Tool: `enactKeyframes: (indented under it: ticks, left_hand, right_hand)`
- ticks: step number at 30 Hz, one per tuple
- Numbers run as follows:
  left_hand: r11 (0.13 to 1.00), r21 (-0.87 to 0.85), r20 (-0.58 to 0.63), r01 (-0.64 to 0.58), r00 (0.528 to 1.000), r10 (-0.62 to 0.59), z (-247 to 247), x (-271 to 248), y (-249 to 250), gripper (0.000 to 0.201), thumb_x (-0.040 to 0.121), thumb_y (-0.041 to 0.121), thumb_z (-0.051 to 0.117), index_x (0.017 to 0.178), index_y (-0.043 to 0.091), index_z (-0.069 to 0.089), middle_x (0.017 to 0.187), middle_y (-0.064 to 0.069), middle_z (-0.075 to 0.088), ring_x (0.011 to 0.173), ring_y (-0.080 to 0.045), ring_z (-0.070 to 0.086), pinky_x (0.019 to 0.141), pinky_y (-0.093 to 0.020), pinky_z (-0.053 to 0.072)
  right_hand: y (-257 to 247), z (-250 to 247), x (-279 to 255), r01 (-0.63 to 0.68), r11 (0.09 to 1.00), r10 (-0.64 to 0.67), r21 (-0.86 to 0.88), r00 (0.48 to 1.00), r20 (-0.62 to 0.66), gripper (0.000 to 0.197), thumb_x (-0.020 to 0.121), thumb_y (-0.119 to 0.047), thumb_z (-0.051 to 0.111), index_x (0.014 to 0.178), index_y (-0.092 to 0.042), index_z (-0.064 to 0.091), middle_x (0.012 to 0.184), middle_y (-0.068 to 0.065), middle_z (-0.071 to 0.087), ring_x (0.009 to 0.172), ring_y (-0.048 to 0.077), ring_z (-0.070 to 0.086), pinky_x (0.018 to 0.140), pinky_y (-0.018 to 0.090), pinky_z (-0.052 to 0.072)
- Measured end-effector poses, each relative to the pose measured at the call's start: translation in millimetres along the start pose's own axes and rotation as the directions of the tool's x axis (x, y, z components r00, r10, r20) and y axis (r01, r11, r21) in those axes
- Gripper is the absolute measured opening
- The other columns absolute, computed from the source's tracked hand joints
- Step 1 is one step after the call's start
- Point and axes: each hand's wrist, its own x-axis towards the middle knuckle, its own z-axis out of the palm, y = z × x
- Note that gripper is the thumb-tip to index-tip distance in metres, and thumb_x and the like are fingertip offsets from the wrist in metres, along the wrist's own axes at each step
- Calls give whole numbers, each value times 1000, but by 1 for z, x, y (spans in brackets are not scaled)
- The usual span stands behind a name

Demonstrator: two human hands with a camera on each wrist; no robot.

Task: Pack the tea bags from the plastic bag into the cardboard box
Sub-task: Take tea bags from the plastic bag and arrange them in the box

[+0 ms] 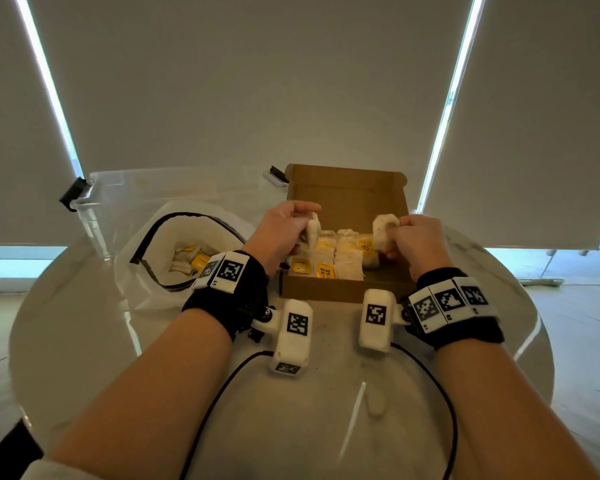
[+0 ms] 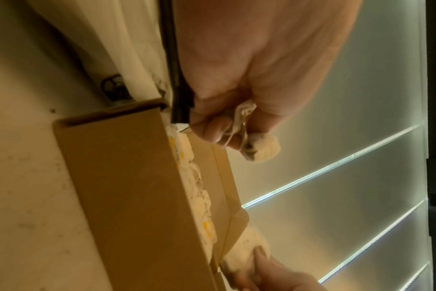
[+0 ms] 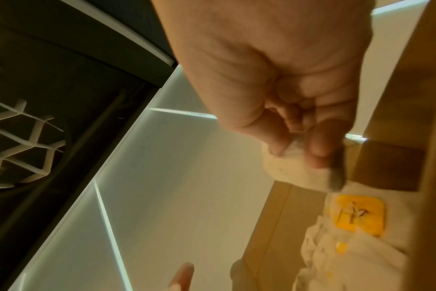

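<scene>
Head view: your left hand & right hand each pinch a tea bag over the box, mid-packing. Next: lower both into gaps w/o crushing.

Two hands are in view, the left hand and the right hand, and each pinches one tea bag: one in the left, one in the right. There is one cardboard box, one plastic bag and one clear bin on one desk. The packed tea bags in the box overlap, so their number cannot be told; at least three yellow tags show among them. More tea bags lie in the plastic bag, too bunched to count.
</scene>
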Motion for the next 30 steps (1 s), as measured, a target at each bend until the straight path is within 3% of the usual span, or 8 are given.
enactKeyframes:
  ticks: [5, 8, 11, 14, 17, 20, 25, 30]
  left_hand:
    - [988, 141, 75, 68, 994, -79, 2, 1, -8, 22, 99, 8, 41, 108, 16, 60, 103, -6, 60, 69, -13, 53, 59, -20, 47]
    - [982, 160, 67, 97, 992, -109, 1, 2, -10, 25, 98, 7, 42, 117, 13, 58, 109, -8, 60, 78, -16, 55, 65, -22, 48]
    - [974, 204, 72, 98, 991, -114, 1, 3, -11, 26, 96, 8, 48, 120, 15, 56, 107, -4, 59, 75, -11, 55, 61, -18, 48]
    - [963, 251, 64, 104, 990, -124, 2, 4, -11, 29, 93, 10, 53, 122, 17, 53, 107, -3, 58, 78, -9, 57, 64, -19, 50]
    - [957, 261, 54, 124, 988, -143, 1, 3, -11, 31, 93, 12, 56, 123, 16, 53, 109, -5, 59, 87, -14, 60, 79, -27, 54]
    - [953, 276, 53, 128, 988, -148, 1, 2, -10, 30, 92, 13, 56, 122, 16, 53, 109, -6, 59, 88, -14, 59, 82, -29, 53]
    - [946, 295, 42, 134, 987, -153, 1, 2, -10, 29, 92, 13, 56, 121, 16, 54, 111, -7, 59, 93, -17, 61, 87, -32, 54]
    - [949, 290, 51, 122, 989, -142, 0, 1, -9, 32, 92, 13, 58, 123, 15, 52, 102, -3, 60, 81, -10, 59, 80, -26, 54]
  right_hand:
    - [6, 9, 14, -221, 947, 244, -234, 967, 78, 5, 89, -7, 59, 91, -4, 55, 80, 9, 63, 68, 18, 66, 60, 25, 57]
    - [15, 19, 19, -145, 946, 190, -291, 973, 133, 12, 82, 0, 64, 92, -1, 58, 95, 13, 65, 87, 25, 66, 79, 37, 57]
    - [18, 23, 16, -164, 965, 203, -203, 961, 189, 29, 75, 10, 63, 102, 2, 55, 98, 17, 62, 92, 31, 65, 80, 44, 57]
    - [15, 24, 12, -207, 978, 209, -31, 953, 221, 55, 80, 17, 54, 128, -5, 38, 90, 11, 51, 75, 25, 62, 60, 33, 56]
    - [17, 27, 12, -168, 983, 179, -71, 963, 200, 41, 84, 10, 55, 119, -8, 43, 89, 12, 55, 73, 24, 63, 57, 32, 56]
    - [21, 27, 15, -75, 978, 99, -196, 988, 117, 17, 84, 4, 55, 97, -7, 55, 97, 13, 60, 90, 28, 63, 78, 42, 57]
    - [24, 25, 20, -10, 952, 35, -305, 997, 75, 31, 89, 3, 52, 118, -4, 60, 112, 14, 60, 102, 28, 60, 86, 36, 54]
    - [27, 29, 23, -29, 980, 47, -196, 995, 92, 27, 83, 4, 61, 106, -9, 59, 110, 10, 58, 100, 25, 59, 85, 38, 55]
